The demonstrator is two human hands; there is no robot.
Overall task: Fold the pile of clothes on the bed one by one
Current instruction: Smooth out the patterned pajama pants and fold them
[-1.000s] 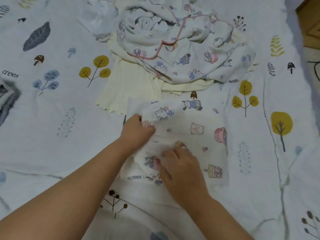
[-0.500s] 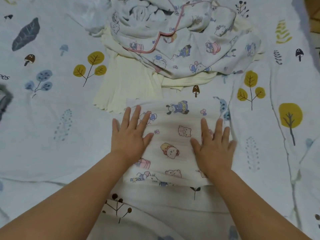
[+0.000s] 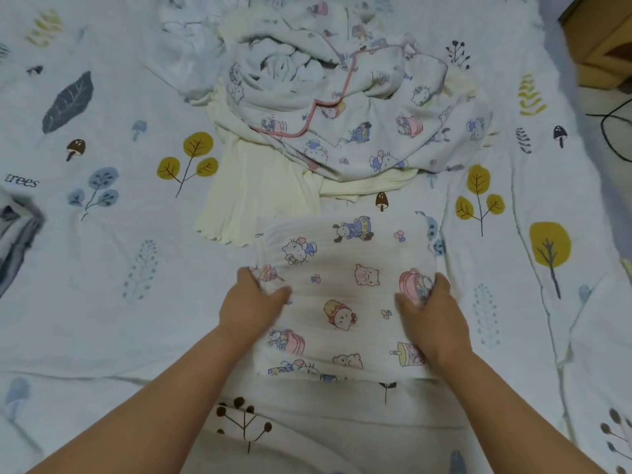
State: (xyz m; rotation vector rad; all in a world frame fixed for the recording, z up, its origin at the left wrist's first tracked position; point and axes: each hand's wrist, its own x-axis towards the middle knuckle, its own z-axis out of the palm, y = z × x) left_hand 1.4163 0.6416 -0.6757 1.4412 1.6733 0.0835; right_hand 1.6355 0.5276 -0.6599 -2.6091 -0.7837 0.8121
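Observation:
A folded white garment with cartoon prints [image 3: 345,292] lies on the bed right in front of me. My left hand [image 3: 251,302] grips its left edge, thumb on top and fingers tucked under the cloth. My right hand [image 3: 432,313] grips its right edge the same way. Farther back sits the pile of clothes [image 3: 342,97]: a crumpled white cartoon-print piece with pink trim on top of a pale yellow garment [image 3: 253,196].
The bed sheet [image 3: 119,268] is white with leaf, tree and mushroom prints. A folded grey-and-white item [image 3: 15,234] lies at the left edge. A wooden piece of furniture [image 3: 605,39] and a black cable [image 3: 612,131] show beyond the bed's right side.
One second ago my hands were still folding the garment; half a second ago both lay flat, pressing on it. Now both have slid to its side edges and grip them.

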